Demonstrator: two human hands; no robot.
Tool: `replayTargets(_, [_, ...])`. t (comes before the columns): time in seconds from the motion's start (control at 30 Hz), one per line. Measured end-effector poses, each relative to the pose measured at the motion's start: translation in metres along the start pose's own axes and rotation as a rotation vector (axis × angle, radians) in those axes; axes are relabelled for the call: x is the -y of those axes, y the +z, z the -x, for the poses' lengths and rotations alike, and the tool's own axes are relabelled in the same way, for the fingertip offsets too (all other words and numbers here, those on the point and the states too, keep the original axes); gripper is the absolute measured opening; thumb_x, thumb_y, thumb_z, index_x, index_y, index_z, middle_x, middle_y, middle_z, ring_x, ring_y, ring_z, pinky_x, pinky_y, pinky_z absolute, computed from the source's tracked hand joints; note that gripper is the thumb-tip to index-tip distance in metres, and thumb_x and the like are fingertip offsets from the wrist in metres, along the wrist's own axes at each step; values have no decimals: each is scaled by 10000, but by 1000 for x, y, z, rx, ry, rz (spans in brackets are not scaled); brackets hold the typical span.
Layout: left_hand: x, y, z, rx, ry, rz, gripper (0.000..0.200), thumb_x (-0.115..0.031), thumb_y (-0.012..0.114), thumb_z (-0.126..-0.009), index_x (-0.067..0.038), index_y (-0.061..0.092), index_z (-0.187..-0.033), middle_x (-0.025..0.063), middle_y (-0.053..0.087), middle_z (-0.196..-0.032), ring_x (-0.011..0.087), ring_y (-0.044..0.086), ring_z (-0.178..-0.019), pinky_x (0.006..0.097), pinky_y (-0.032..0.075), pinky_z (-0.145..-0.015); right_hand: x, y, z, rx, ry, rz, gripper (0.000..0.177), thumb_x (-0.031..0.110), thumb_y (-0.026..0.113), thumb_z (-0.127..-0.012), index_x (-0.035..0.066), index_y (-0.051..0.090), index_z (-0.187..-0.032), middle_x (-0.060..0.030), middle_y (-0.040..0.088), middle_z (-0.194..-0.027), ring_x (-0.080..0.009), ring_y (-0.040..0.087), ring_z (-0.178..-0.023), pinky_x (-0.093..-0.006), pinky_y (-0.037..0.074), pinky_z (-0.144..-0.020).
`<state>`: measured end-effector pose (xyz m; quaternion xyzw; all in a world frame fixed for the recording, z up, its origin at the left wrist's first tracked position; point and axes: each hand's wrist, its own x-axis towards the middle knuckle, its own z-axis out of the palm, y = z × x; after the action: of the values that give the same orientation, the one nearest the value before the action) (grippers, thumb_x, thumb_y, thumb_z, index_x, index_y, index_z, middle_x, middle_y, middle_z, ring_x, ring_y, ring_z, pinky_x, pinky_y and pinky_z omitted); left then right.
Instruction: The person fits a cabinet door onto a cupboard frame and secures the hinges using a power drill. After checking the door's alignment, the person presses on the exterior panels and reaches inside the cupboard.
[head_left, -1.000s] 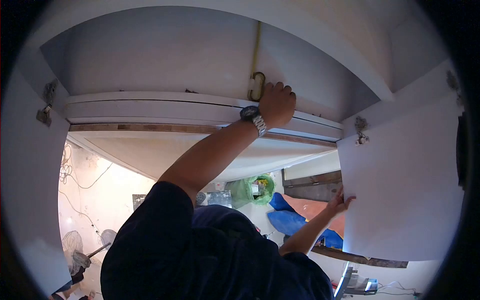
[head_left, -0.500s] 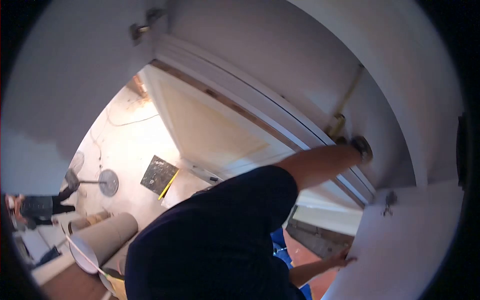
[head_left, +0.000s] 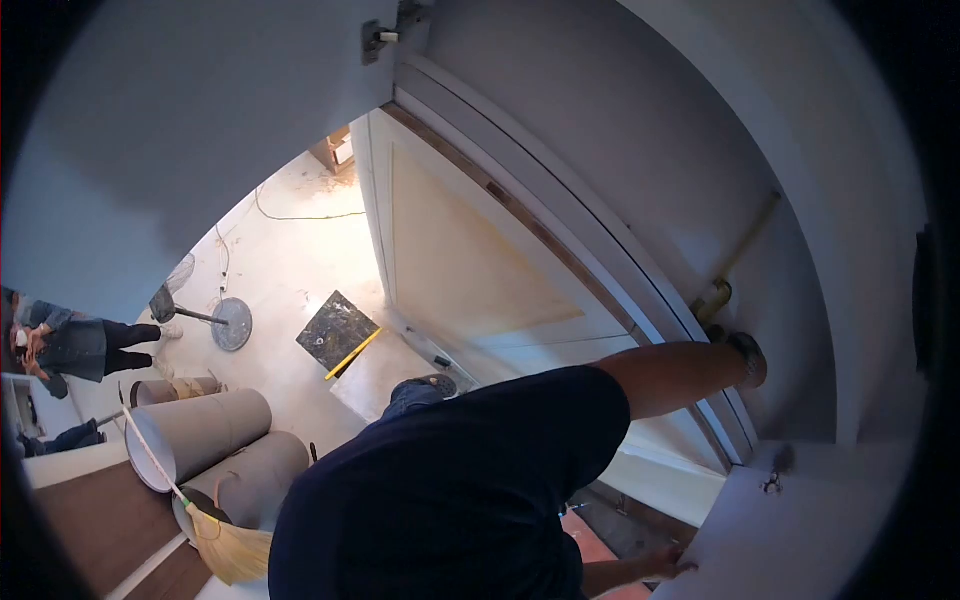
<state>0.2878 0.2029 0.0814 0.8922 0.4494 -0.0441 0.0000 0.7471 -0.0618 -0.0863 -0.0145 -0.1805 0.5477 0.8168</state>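
My left hand (head_left: 717, 332) is inside the white cabinet (head_left: 600, 120), mostly in shadow beyond the wrist, which wears a dark watch (head_left: 744, 350). It is closed on a yellow tape measure (head_left: 712, 299), whose blade runs up along the cabinet's inner surface. Lower down, my right hand (head_left: 668, 565) touches the edge of a white door panel (head_left: 790, 530), its fingers apart. My dark sleeve hides part of the view between the hands.
A large door with a hinge (head_left: 380, 40) fills the upper left. Below are a dark square board (head_left: 338, 330), a round stand base (head_left: 232, 324), large tubes (head_left: 215, 430) and a broom (head_left: 228, 545). A person (head_left: 85, 340) stands at the far left.
The view has shifted, so the cabinet and tape measure appear further right and lower. More of the broom, tubes and person shows. Both hands keep their places at the tape measure and door panel.
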Motion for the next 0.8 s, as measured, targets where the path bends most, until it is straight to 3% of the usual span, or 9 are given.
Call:
replayTargets(0.03, [-1,-2,1,12,10,-7,522,-532,583,-826,-113,641,-1131,103,632,-1163,251,584,-1092,364,453,-911,52,-52,-18,-49,265,-295,611,152,745,-774,152,476,-1322,-154,445,-1364,-387,324,-1306,-631,353,-1010])
replayTargets(0.1, [-2,-5,6,42,41,-7,550,-559,587,-827,-119,641,-1151,100,629,-1187,246,580,-1115,353,453,-928,-76,52,3,-49,-335,560,585,160,722,-793,127,472,-1321,-163,452,-1358,-381,346,-1290,-611,360,-1011])
replayTargets(0.17, [-3,2,3,-12,134,96,704,-682,555,-786,-99,623,-1174,72,570,-1303,221,496,-1244,322,393,-1014,-111,65,-7,-38,-348,647,561,167,699,-812,101,467,-1319,-171,458,-1352,-375,369,-1274,-591,366,-1013])
replayTargets(0.27, [-2,9,38,-338,-38,466,559,-452,589,-839,11,599,-1150,132,564,-1273,241,496,-1232,351,390,-1022,-147,73,-19,-33,-321,704,530,178,665,-841,63,459,-1316,-184,468,-1342,-367,402,-1250,-561,375,-1015])
replayTargets(0.47, [-40,48,-9,-952,231,1083,371,-117,539,-824,69,561,-1145,226,531,-1242,360,470,-1210,435,326,-1090,-113,81,-22,-152,-301,805,487,200,597,-899,-13,445,-1310,-209,487,-1324,-349,470,-1202,-501,394,-1020])
replayTargets(0.5, [-35,62,20,-1282,400,643,385,-103,522,-838,50,535,-1190,233,517,-1254,343,457,-1230,445,332,-1087,-94,80,-9,-218,-319,803,483,203,585,-909,-26,442,-1309,-213,491,-1321,-347,481,-1194,-491,397,-1020])
replayTargets(0.57, [-27,82,84,-1067,534,1018,331,-183,520,-916,12,523,-1184,188,537,-1180,330,529,-1093,433,403,-1003,-70,68,11,-348,-325,760,477,211,563,-928,-51,437,-1307,-221,497,-1315,-341,503,-1178,-471,404,-1022])
replayTargets(0.63, [-11,60,159,-589,366,1799,198,-20,494,-926,-34,576,-1106,117,562,-1000,198,547,-805,344,487,-760,-71,56,22,-449,-352,692,476,218,540,-947,-76,433,-1305,-230,504,-1309,-335,526,-1162,-451,410,-1023])
replayTargets(0.8, [9,63,237,-304,165,1541,89,37,522,-915,59,579,-980,116,601,-936,184,638,-813,306,532,-744,-123,106,21,-397,-567,647,457,188,481,-971,43,348,-1383,-214,383,-1392,-398,366,-1297,-609,397,-1024])
